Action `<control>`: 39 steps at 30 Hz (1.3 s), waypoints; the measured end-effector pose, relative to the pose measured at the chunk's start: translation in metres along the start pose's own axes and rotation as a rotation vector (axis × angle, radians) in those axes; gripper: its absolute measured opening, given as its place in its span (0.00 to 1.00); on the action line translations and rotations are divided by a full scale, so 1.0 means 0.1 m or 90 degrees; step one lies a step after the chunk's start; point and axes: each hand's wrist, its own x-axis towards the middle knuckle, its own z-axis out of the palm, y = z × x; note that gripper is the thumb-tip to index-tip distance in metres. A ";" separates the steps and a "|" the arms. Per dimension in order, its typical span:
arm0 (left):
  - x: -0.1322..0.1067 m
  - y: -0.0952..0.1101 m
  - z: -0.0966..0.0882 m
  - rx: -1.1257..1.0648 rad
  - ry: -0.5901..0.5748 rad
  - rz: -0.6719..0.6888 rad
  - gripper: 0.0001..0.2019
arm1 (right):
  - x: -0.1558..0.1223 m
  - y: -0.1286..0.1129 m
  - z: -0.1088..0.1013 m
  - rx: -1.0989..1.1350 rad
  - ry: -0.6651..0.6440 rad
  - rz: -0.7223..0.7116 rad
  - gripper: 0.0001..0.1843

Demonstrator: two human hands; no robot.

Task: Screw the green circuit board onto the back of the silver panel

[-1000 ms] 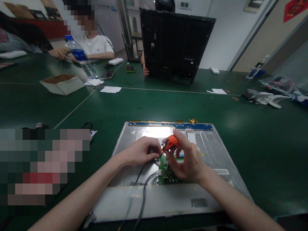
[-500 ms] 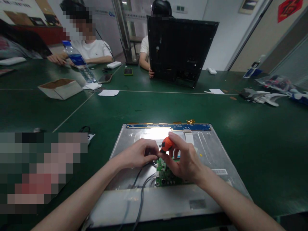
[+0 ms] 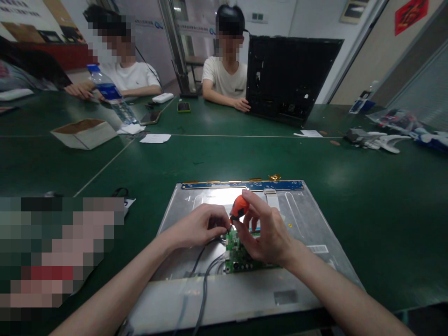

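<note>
My right hand [image 3: 269, 228] grips the orange and black handle of a screwdriver [image 3: 240, 205], held tilted with its tip pointing down at the upper left corner of a green circuit board [image 3: 240, 265]. Beside the tip, my left hand [image 3: 205, 225] has its thumb and fingers pinched together; what is between them is hidden. The board lies on the back of a silver display panel [image 3: 303, 221], flat in front of me. Dark cables [image 3: 205, 289] run from the board's left side toward me. A narrow blue circuit strip [image 3: 224, 186] lines the panel's far edge.
Across the green table [image 3: 196, 161], a person [image 3: 226, 74] steadies an upright black screen [image 3: 290, 77]; another person [image 3: 131, 77] sits farther left. A paper box [image 3: 84, 135], water bottle [image 3: 114, 95] and phone [image 3: 150, 117] stand left. White-grey gloves [image 3: 374, 139] lie right.
The black screen across the table has shifted right and its holder has come into view beside it. My hands and the screwdriver stay at the same board corner.
</note>
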 end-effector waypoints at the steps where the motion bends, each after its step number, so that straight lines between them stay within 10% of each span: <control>1: 0.00 -0.01 0.00 0.001 0.001 0.002 0.06 | 0.00 0.01 0.01 0.000 0.006 0.003 0.37; 39: 0.00 -0.03 0.02 -0.010 0.005 0.009 0.08 | -0.01 0.01 0.03 -0.008 0.002 -0.006 0.39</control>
